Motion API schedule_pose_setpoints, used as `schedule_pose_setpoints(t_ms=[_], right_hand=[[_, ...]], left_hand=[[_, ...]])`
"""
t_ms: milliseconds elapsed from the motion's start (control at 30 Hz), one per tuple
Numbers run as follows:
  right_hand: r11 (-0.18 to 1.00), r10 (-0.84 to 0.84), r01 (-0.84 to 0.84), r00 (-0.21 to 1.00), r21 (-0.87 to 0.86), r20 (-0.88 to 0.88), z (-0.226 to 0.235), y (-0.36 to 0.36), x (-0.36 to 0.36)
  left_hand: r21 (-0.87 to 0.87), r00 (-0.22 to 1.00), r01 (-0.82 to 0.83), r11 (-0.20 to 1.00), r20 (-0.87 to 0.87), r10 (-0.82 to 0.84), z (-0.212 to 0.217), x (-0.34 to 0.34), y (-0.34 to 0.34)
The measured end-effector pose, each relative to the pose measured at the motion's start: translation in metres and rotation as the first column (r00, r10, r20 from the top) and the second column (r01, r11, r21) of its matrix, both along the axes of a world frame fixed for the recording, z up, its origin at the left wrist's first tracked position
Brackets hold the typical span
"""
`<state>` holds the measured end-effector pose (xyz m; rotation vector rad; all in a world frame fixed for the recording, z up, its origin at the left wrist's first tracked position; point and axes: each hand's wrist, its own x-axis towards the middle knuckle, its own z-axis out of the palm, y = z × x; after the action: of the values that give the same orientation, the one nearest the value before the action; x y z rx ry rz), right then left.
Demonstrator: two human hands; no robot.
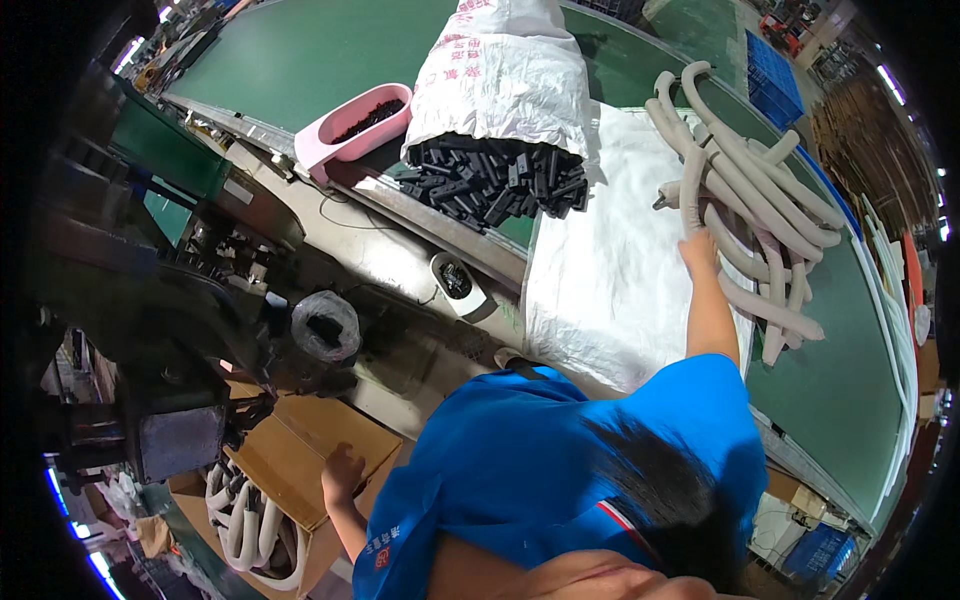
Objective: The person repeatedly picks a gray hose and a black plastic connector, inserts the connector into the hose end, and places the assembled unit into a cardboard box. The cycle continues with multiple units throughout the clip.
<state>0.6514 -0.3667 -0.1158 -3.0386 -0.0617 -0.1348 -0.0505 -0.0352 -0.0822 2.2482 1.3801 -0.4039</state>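
Note:
At the right, my right hand (pixel 698 250) is closed around the lower end of a curved grey foam-covered tube (pixel 690 195). That tube stands at the near side of a loose pile of similar tubes (pixel 765 200), which lies partly on a flat white woven sheet (pixel 610 260) and partly on the green table. At the lower left my left hand (pixel 343 472) is over the brown flap of a cardboard box (pixel 310 440), fingers apart and holding nothing. Several curved grey tubes (pixel 250 535) lie inside the box.
A white woven sack (pixel 505 85) spills black plastic pieces (pixel 500 180) onto the green table (pixel 290 55). Beside it sits a pink scoop (pixel 345 135) of small black parts. Lower down is a white scoop (pixel 460 285). A dark machine (pixel 180 360) stands left; blue crates (pixel 770 80) stand beyond.

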Motion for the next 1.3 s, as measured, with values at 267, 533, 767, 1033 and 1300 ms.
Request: schedule_pose_setpoints(t_ms=[267,533,767,1033,1300], right_hand=[[0.665,0.559,-0.058,0.7,0.745,-0.445,0.052,0.097,-0.114],[-0.267,0.963,-0.52,-0.173,0.812,0.206,0.097,0.172,-0.269],[0.283,0.87,-0.825,0.435,0.489,0.231,0.013,0.267,-0.145],[0.336,0.942,-0.911,0.33,-0.238,0.066,-0.004,0.293,-0.112],[0.015,0.852,-0.172,-0.513,0.985,-0.102,0.172,0.288,-0.246]], left_hand=[[-0.233,0.883,0.286,0.929,0.441,-0.162,0.036,0.154,-0.019],[-0.515,0.109,0.266,0.815,0.856,0.505,0.109,0.267,-0.011],[-0.44,0.24,0.353,0.825,0.895,0.375,0.172,0.185,-0.005],[-0.189,0.191,-0.318,0.929,0.947,0.258,0.166,0.071,-0.08],[0.143,0.757,-0.335,0.931,0.63,0.175,0.185,0.13,-0.071]])
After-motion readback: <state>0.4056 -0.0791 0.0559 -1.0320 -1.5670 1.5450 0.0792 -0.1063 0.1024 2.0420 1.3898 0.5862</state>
